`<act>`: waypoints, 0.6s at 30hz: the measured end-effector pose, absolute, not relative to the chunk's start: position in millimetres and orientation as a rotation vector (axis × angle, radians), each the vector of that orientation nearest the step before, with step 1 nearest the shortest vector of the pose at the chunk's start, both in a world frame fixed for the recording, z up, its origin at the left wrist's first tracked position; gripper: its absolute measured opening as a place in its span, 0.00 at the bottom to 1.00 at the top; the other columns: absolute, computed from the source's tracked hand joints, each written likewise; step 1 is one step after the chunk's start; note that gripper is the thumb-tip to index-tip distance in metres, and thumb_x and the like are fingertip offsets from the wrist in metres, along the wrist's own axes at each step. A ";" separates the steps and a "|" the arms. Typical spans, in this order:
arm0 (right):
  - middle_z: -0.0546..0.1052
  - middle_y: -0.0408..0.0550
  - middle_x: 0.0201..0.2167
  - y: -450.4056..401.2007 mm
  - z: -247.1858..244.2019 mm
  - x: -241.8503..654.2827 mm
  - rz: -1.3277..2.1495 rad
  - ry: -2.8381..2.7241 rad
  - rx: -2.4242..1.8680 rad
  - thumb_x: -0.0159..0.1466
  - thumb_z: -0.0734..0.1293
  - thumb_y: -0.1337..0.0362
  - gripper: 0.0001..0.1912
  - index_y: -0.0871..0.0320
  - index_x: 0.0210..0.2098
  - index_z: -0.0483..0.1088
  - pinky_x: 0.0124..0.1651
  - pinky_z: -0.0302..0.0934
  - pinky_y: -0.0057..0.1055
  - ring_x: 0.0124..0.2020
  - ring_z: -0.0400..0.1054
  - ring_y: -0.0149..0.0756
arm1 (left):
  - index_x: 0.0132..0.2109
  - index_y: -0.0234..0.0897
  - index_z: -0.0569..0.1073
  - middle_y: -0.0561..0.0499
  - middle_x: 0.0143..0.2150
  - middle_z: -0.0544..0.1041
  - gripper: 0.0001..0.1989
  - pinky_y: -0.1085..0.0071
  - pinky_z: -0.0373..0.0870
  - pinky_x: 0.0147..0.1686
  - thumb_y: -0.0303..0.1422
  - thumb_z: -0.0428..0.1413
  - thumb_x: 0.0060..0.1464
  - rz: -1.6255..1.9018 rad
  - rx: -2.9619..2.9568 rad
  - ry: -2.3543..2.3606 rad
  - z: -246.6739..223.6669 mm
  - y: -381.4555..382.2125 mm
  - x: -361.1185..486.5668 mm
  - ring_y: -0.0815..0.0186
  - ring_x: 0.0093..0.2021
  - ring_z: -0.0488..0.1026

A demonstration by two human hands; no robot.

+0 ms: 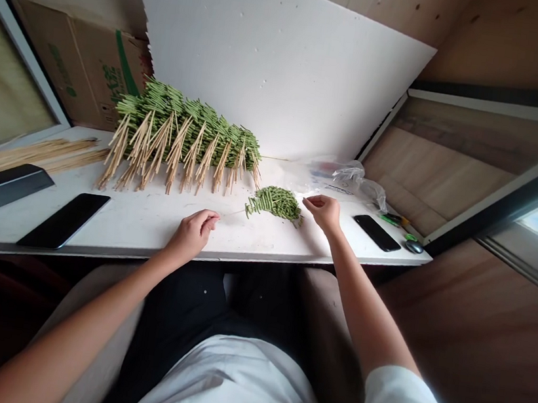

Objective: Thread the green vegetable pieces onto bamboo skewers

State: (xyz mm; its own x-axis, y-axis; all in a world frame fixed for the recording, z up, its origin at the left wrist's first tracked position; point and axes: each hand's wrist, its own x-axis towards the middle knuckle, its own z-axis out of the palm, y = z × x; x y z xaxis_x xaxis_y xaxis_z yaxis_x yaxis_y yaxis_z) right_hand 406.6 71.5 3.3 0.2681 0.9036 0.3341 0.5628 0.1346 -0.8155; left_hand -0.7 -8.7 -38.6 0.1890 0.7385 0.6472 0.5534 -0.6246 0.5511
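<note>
My left hand [193, 235] is closed in a pinch on a thin pale skewer [232, 213] above the front of the table. The skewer's far end reaches a short row of green stalk pieces [253, 206], which seem threaded on it. Behind that row lies a small heap of cut green stalks [279, 201], like green beans. My right hand [323, 211] hovers just right of the heap, its fingertips pressed together. Whatever they hold is too small to tell. At the back left, many finished skewers of green stalks [185, 118] are stacked, bare stick ends facing me.
Loose bamboo sticks [26, 160] lie at the far left beside a dark device [3, 186] and a black phone [65, 221]. Another phone [376, 233], a mouse [414, 246] and a clear plastic bag [351, 176] sit right. A white board [279, 51] stands behind.
</note>
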 end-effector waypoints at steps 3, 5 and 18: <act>0.85 0.51 0.33 51.2 3.5 383.9 0.710 -1.246 -1.242 0.51 0.84 0.47 0.28 0.59 0.43 0.83 0.34 0.69 0.34 0.34 0.78 0.41 | 0.44 0.39 0.77 0.49 0.33 0.80 0.10 0.67 0.74 0.39 0.36 0.52 0.70 1.413 2.262 1.241 -38.4 -8.7 -0.7 0.61 0.33 0.79; 0.85 0.49 0.33 38.3 3.6 366.3 0.838 -1.192 -1.123 0.50 0.84 0.47 0.27 0.58 0.42 0.84 0.35 0.69 0.32 0.34 0.78 0.38 | 0.45 0.39 0.77 0.49 0.33 0.80 0.10 0.68 0.74 0.39 0.36 0.52 0.70 1.404 2.266 1.242 -38.3 -9.0 -1.0 0.62 0.33 0.79; 0.87 0.50 0.43 16.1 3.4 313.0 1.314 -0.948 -0.846 0.52 0.86 0.50 0.22 0.56 0.39 0.84 0.47 0.77 0.27 0.47 0.83 0.41 | 0.47 0.38 0.78 0.50 0.33 0.80 0.10 0.69 0.74 0.39 0.35 0.53 0.71 1.395 2.274 1.205 -42.6 -7.1 -2.1 0.63 0.33 0.79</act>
State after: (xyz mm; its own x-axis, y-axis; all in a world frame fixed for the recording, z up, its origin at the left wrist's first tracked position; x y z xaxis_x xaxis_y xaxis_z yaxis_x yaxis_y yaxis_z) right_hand 313.0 16.1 3.4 0.0142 0.9963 0.0844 -0.3946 0.0831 -0.9151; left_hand -2.1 -7.1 -42.6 0.2157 0.7336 0.6444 0.5309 -0.6420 0.5531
